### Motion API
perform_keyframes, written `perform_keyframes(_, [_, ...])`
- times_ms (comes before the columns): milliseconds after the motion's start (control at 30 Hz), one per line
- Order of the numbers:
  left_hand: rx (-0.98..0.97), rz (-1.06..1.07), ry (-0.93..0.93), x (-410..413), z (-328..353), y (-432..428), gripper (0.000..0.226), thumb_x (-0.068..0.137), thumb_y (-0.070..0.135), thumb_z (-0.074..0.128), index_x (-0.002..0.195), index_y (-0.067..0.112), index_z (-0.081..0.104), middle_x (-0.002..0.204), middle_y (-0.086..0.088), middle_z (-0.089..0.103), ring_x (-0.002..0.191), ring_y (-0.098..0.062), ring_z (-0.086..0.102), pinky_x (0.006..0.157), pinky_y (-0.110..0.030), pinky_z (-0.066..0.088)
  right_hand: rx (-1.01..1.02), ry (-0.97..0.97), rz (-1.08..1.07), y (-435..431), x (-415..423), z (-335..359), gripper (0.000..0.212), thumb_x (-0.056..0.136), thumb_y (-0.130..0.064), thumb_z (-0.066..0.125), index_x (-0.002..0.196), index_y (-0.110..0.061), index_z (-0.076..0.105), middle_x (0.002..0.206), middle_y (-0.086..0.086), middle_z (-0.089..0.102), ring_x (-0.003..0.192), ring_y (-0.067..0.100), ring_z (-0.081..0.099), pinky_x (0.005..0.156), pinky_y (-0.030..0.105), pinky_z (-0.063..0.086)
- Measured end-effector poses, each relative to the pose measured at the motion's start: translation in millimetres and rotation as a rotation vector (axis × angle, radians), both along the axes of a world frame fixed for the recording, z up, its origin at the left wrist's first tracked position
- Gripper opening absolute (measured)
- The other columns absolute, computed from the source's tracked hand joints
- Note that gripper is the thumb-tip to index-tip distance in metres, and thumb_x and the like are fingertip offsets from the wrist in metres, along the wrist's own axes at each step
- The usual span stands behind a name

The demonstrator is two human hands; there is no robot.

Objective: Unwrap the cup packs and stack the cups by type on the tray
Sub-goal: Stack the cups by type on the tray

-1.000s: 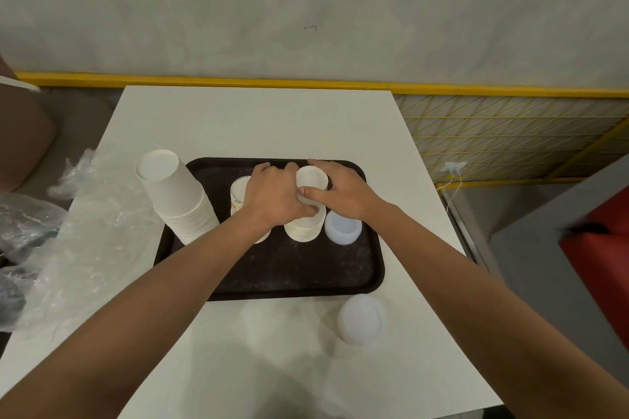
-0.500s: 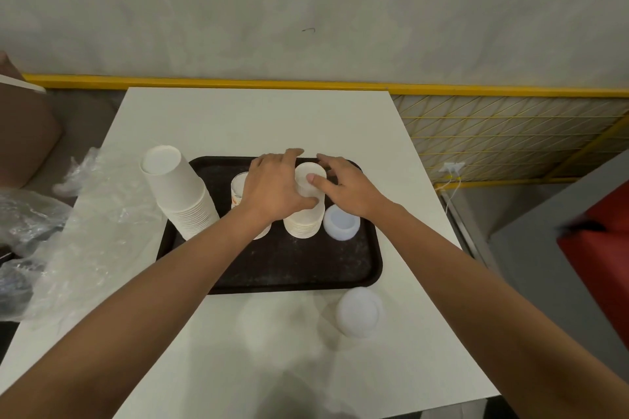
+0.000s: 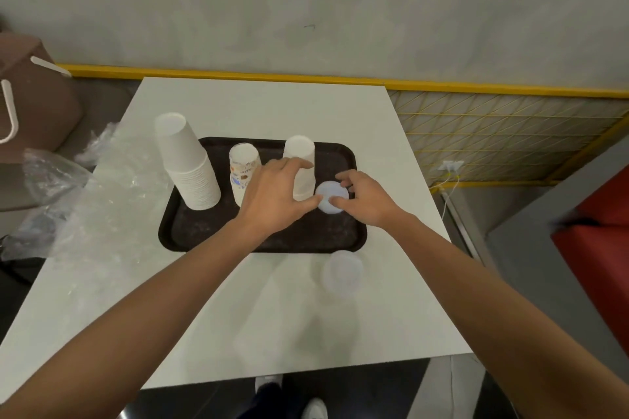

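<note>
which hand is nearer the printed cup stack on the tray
Left. The left hand sits right beside the printed cup stack, partly in front of it; the right hand is further right, at the translucent cup.
</note>
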State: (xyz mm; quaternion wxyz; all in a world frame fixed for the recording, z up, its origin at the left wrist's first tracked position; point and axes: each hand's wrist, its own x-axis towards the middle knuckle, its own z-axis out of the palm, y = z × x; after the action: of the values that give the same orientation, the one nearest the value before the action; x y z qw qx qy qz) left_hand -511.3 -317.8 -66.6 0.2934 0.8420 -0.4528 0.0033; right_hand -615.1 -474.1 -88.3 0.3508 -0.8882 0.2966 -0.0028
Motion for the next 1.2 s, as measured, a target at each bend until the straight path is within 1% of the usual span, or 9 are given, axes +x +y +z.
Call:
perform_keyframes(200, [0.154, -0.013, 0.260, -45.4, -42.0, 16.2, 0.053, 0.078, 0.041, 0.072, 0.122, 0.018, 0.055, 0.121, -0.001, 0.061, 0.103, -0.015, 0.060, 0.086, -0.028, 0.050, 0.074, 0.227, -0.006, 11.7, -43.4, -24.3, 0.058, 0.082, -0.035, 0.070, 0.128, -0.011, 0.045, 0.125, 0.008, 0.053, 0.101, 0.017, 0.051, 0.081, 0.026, 0.041])
perform_keyframes(333, [0.222, 0.031, 0.380, -67.5, -68.9, 16.3, 0.051, 0.078, 0.040, 0.072, 0.120, 0.017, 0.057, 0.119, -0.002, 0.062, 0.099, -0.015, 0.061, 0.084, -0.027, 0.052, 0.122, 0.285, -0.042, 17.9, -66.1, -41.5, 0.061, 0.082, -0.039, 0.069, 0.129, -0.009, 0.043, 0.130, 0.009, 0.050, 0.114, 0.022, 0.052, 0.084, 0.025, 0.041])
perform_keyframes(467, [0.262, 0.055, 0.428, -83.0, -83.2, 15.1, 0.050, 0.080, 0.040, 0.070, 0.121, 0.014, 0.056, 0.119, -0.003, 0.063, 0.102, -0.018, 0.061, 0.085, -0.027, 0.049, 0.159, 0.305, -0.086, 22.6, -80.0, -54.6, 0.063, 0.083, -0.037, 0.069, 0.129, -0.006, 0.041, 0.130, 0.011, 0.050, 0.116, 0.024, 0.050, 0.086, 0.026, 0.040])
perform_keyframes(600, [0.330, 0.098, 0.506, -91.8, -93.3, 11.0, 0.051, 0.082, 0.041, 0.067, 0.123, 0.013, 0.054, 0.118, -0.006, 0.063, 0.106, -0.020, 0.059, 0.085, -0.027, 0.044, 0.235, 0.328, -0.123, 30.3, -88.8, -70.4, 0.066, 0.087, -0.038, 0.064, 0.137, -0.006, 0.035, 0.138, 0.012, 0.044, 0.124, 0.026, 0.047, 0.096, 0.029, 0.040])
perform_keyframes(733, [0.365, 0.153, 0.672, -93.6, -103.5, 6.9, 0.054, 0.084, 0.041, 0.065, 0.128, 0.013, 0.051, 0.115, -0.007, 0.066, 0.104, -0.022, 0.062, 0.086, -0.025, 0.044, 0.337, 0.292, -0.164, 37.2, -90.9, -81.6, 0.064, 0.088, -0.040, 0.061, 0.137, -0.006, 0.039, 0.136, 0.011, 0.048, 0.120, 0.028, 0.051, 0.096, 0.032, 0.044])
perform_keyframes(833, [0.297, 0.239, 0.870, -93.8, -111.4, 5.4, 0.049, 0.082, 0.035, 0.069, 0.122, 0.011, 0.056, 0.113, -0.007, 0.067, 0.101, -0.025, 0.065, 0.095, -0.034, 0.049, 0.417, 0.240, -0.214, 39.5, -92.6, -87.6, 0.058, 0.086, -0.040, 0.063, 0.131, -0.006, 0.049, 0.128, 0.011, 0.056, 0.113, 0.028, 0.056, 0.094, 0.035, 0.049])
perform_keyframes(967, [0.123, 0.335, 1.188, -100.1, -114.7, 6.4, 0.026, 0.084, 0.018, 0.067, 0.106, 0.003, 0.066, 0.105, -0.011, 0.068, 0.095, -0.025, 0.066, 0.086, -0.036, 0.056, 0.567, 0.164, -0.301, 42.0, -95.1, -91.6, 0.052, 0.083, -0.031, 0.068, 0.126, -0.003, 0.055, 0.124, 0.012, 0.060, 0.111, 0.028, 0.058, 0.096, 0.038, 0.049])
perform_keyframes(1100, [0.064, 0.325, 1.320, -98.1, -111.7, 8.8, 0.029, 0.084, 0.009, 0.066, 0.111, -0.002, 0.063, 0.111, -0.015, 0.066, 0.099, -0.026, 0.065, 0.080, -0.030, 0.057, 0.711, 0.124, -0.348, 40.3, -96.5, -92.3, 0.050, 0.079, -0.024, 0.073, 0.121, -0.001, 0.060, 0.120, 0.011, 0.062, 0.109, 0.027, 0.059, 0.097, 0.038, 0.050])
perform_keyframes(1200, [0.003, 0.323, 1.373, -94.4, -108.8, 11.1, 0.034, 0.084, 0.005, 0.066, 0.116, -0.004, 0.060, 0.114, -0.015, 0.065, 0.102, -0.027, 0.065, 0.084, -0.033, 0.056, 0.743, 0.057, -0.344, 39.0, -94.0, -88.8, 0.051, 0.077, -0.022, 0.075, 0.120, -0.002, 0.060, 0.119, 0.010, 0.063, 0.108, 0.027, 0.060, 0.096, 0.037, 0.050])
